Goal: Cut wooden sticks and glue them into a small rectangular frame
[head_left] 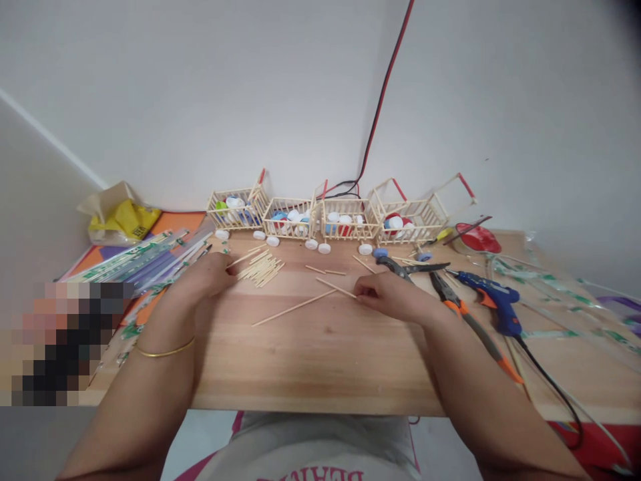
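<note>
My left hand [213, 275] is closed at the left edge of a pile of short wooden sticks [261, 268]. One thin stick [248, 256] runs out from its fingertips toward the back right. My right hand [383, 294] pinches the end of another wooden stick [335, 288], which points to the back left. A longer stick [293, 308] lies slantwise on the table, its far end by the held one. Between the hands are a few loose short sticks [325, 270]. Pliers with a dark jaw [393, 266] lie just behind my right hand.
Several small stick-built carts [293, 217] with bottle caps inside stand along the wall. Right of my arm lie orange-handled pliers [463, 310] and a blue glue gun [493, 300] with its cord. Packaged glue sticks [145, 260] and a yellow bag [130, 220] are at left.
</note>
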Demonstrator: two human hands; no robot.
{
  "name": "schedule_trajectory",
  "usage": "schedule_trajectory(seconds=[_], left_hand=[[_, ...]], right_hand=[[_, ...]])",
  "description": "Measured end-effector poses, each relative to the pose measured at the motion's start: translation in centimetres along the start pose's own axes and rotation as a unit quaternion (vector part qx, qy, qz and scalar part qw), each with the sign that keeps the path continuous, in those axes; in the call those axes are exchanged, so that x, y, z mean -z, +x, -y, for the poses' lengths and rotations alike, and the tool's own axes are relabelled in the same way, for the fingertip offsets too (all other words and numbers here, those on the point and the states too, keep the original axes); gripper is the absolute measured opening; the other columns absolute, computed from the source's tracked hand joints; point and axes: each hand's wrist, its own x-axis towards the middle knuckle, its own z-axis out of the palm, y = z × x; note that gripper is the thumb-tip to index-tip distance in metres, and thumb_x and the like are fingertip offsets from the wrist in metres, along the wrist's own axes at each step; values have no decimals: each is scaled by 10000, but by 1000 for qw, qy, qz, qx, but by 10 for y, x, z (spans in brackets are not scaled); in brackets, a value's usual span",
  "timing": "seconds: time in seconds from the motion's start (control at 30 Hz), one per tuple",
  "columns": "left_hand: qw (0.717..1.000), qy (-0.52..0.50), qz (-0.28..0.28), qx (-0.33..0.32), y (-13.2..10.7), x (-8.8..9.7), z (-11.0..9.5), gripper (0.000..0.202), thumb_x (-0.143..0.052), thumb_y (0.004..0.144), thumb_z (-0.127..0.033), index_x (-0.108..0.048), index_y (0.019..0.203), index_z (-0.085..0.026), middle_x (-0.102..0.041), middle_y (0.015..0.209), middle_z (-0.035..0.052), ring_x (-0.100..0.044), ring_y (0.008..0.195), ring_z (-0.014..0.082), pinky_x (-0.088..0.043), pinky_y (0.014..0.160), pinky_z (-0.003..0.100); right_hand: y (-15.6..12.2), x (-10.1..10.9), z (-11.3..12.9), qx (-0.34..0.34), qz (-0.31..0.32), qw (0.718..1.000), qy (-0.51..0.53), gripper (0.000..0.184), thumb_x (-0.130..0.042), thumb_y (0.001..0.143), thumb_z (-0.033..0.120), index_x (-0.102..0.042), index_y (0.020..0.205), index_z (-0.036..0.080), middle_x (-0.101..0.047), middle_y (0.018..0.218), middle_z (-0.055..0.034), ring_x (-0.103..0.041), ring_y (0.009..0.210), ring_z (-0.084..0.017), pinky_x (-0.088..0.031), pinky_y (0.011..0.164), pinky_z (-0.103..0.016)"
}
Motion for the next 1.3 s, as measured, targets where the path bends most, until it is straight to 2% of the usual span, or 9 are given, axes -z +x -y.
schedule_trajectory(seconds=[0.3,0.57,0.73,0.8,0.97,1.03,1.2,1.27,1.3], left_hand=[[1000,23,13,0,-2,2,-5,45,-512,590,-216,-542,612,-191,-605,609,22,-551,599,174,-313,527,239],[999,30,18,-18,1,0,1,120,-486,610,-201,-580,684,-186,-624,645,20,-576,642,184,-345,548,245],[999,26,24,-17,0,1,2,89,-491,592,-183,-567,637,-186,-621,631,10,-567,620,167,-348,554,235],[999,27,23,-12,1,1,2,66,-498,585,-181,-555,618,-185,-611,615,6,-557,600,161,-342,541,231],[1000,22,18,-11,3,-2,5,64,-498,587,-187,-556,613,-181,-600,601,7,-548,592,156,-321,515,225],[1000,15,7,-13,4,-2,7,54,-503,594,-197,-553,609,-182,-589,589,3,-539,584,155,-310,506,227],[993,-100,-17,-52,-2,6,8,136,-573,629,-303,-597,660,-172,-553,578,-17,-505,583,148,-322,530,227],[973,-213,-9,-89,-6,7,2,225,-611,648,-372,-635,721,-160,-557,603,-17,-486,583,133,-331,541,224],[953,-284,2,-107,-8,5,-4,267,-628,656,-396,-652,775,-157,-578,642,-13,-485,590,124,-340,550,221]], right_hand=[[0,-1,-3,-1,-4,1000,-2,139,-499,785,207,-632,796,164,-649,705,-26,-535,618,-130,-325,547,-225],[0,-1,-1,-3,-4,1000,-1,142,-489,784,209,-624,784,163,-634,682,-27,-519,600,-128,-320,538,-224],[0,-1,-2,-2,-11,1000,-3,129,-497,779,209,-621,775,173,-624,666,-16,-513,594,-126,-318,539,-225],[2,-1,-3,7,-32,999,-3,122,-491,777,202,-610,768,176,-610,657,-8,-506,591,-121,-324,551,-225],[6,-3,-6,8,-152,987,44,66,-489,750,179,-552,769,179,-559,681,8,-482,607,-108,-344,574,-221],[8,-6,-5,14,-179,980,83,39,-500,752,195,-535,765,183,-531,674,18,-468,606,-105,-346,572,-220],[15,-14,3,23,-191,964,183,113,-526,766,209,-579,860,177,-506,687,22,-435,599,-95,-350,565,-220],[17,-18,7,22,-178,957,229,118,-547,765,222,-603,855,171,-521,694,14,-438,592,-93,-356,560,-223],[18,-20,10,22,-167,949,267,119,-557,767,235,-608,852,169,-532,703,9,-452,592,-93,-366,558,-224]])
